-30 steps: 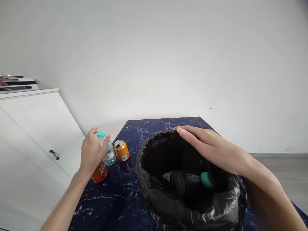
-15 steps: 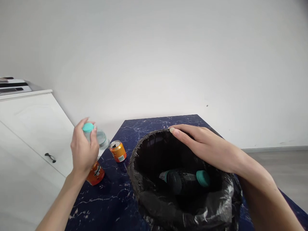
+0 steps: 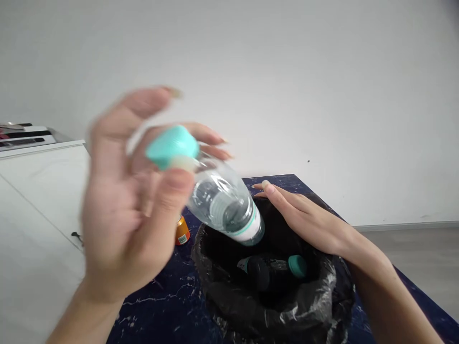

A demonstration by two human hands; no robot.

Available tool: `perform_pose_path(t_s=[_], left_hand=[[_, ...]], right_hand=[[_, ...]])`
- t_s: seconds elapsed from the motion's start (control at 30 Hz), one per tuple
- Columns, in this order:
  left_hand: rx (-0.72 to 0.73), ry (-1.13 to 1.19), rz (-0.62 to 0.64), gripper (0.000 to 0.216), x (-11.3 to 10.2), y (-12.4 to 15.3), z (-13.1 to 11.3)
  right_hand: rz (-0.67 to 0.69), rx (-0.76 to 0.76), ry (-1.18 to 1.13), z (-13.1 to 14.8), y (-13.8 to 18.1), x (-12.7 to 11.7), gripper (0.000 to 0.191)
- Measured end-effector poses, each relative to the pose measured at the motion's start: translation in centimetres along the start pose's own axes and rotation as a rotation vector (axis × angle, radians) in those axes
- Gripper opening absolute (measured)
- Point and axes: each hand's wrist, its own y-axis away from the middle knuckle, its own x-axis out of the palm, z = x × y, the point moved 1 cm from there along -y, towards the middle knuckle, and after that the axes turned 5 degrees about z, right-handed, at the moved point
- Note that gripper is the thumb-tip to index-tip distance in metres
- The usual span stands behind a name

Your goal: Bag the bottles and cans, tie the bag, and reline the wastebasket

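Left hand (image 3: 125, 210) holds water bottle (image 3: 222, 203) above bin (image 3: 272, 306)
Fingers loosely curled round teal-capped neck, bottle tilted base-down over opening; right hand (image 3: 304, 217) flat, open, resting on bin's far rim; orange can (image 3: 182, 230) beside bin.

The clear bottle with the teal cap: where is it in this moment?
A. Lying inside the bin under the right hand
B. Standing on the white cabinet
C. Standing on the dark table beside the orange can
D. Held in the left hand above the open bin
D. The left hand grips the clear bottle near its teal cap, and the bottle tilts down over the bin, while the right hand rests on the bin's rim.
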Motion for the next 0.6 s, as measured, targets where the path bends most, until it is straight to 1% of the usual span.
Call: perform_pose_path(t_s=[0.07, 0.2, 0.3, 0.43, 0.5, 0.6], left_hand=[[0.016, 0.076, 0.096, 0.041, 0.8, -0.1, 0.1], [-0.093, 0.116, 0.334, 0.048, 2.4, -0.1, 0.8], [-0.16, 0.071, 0.494, 0.051, 3.4, -0.1, 1.2], [-0.23, -0.045, 0.668, 0.052, 4.2, 0.0, 1.4], [-0.218, -0.091, 0.719, 0.052, 4.4, 0.1, 1.4], [-0.205, -0.125, 0.729, 0.051, 4.7, 0.0, 1.4]], right_hand=[[-0.001, -0.001, -0.038, -0.2, -0.1, 0.0, 0.068], [0.007, -0.017, -0.054, -0.4, -0.2, -0.1, 0.073], [0.01, -0.033, -0.036, -0.3, -0.2, -0.1, 0.072], [0.036, -0.055, -0.032, -0.1, 0.1, -0.2, 0.072], [0.043, -0.031, -0.08, -0.2, 0.1, -0.2, 0.073], [-0.001, 0.007, -0.214, -0.5, -0.1, -0.1, 0.074]])
